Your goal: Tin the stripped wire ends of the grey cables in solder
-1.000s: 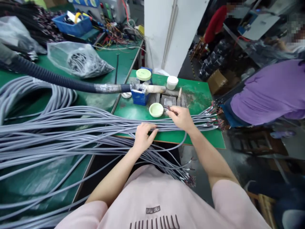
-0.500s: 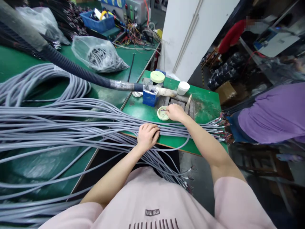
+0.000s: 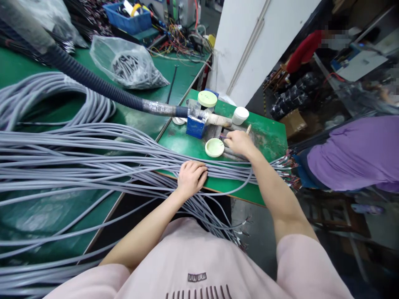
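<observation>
A bundle of long grey cables [image 3: 149, 160] runs across the bench from the left. My left hand [image 3: 191, 178] lies over the bundle, its fingers curled down on the cables and the thumb apart. My right hand [image 3: 240, 142] is closed on the end of one grey cable; thin wires [image 3: 222, 136] poke out leftward past the fingertips. Most of that cable end is hidden by the hand and forearm. Just left of the right hand sits a shallow pale-yellow dish [image 3: 214, 148]. Beneath the hand is a dirty metal block [image 3: 232, 154], partly covered.
A ribbed black hose [image 3: 115, 95] reaches in to a pale nozzle [image 3: 220, 120] beside a blue box [image 3: 195, 128]. Behind stand a yellow-lidded jar [image 3: 207, 99] and a white tub [image 3: 240, 115]. A bag of cable pieces [image 3: 127, 66] lies farther back. At right is a person in purple [image 3: 358, 153].
My right hand has moved right and slightly up, taking the wire ends out from over the pale dish to the metal block's side. My left hand stays on the cables.
</observation>
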`<act>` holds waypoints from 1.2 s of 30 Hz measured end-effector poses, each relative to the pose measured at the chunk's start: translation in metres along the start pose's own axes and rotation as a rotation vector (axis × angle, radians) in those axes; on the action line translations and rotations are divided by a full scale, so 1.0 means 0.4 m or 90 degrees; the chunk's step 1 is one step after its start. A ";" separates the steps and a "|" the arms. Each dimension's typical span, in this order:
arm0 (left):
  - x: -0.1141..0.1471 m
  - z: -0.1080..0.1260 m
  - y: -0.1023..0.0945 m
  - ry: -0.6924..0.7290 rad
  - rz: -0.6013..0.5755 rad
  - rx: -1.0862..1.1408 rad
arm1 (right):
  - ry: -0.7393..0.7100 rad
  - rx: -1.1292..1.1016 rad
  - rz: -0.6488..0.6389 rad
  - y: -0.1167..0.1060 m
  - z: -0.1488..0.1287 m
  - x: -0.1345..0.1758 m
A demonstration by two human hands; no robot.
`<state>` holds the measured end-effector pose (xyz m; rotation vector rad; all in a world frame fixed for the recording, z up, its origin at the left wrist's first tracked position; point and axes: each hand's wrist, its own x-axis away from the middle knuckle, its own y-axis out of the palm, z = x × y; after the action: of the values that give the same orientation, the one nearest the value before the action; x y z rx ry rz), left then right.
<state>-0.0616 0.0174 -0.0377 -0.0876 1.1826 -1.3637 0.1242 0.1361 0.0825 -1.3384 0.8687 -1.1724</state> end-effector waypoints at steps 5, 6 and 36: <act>0.001 -0.004 0.003 0.006 0.011 -0.001 | 0.135 -0.006 -0.012 0.018 0.101 -0.034; 0.001 -0.004 0.004 0.008 0.015 0.000 | 0.158 -0.010 -0.022 0.027 0.114 -0.042; 0.002 -0.010 0.003 0.021 0.021 0.005 | 0.081 -0.030 0.015 0.023 0.095 -0.037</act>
<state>-0.0636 0.0191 -0.0408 -0.0396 1.2017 -1.3455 0.1582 0.1589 0.0746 -1.2986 1.0060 -1.2358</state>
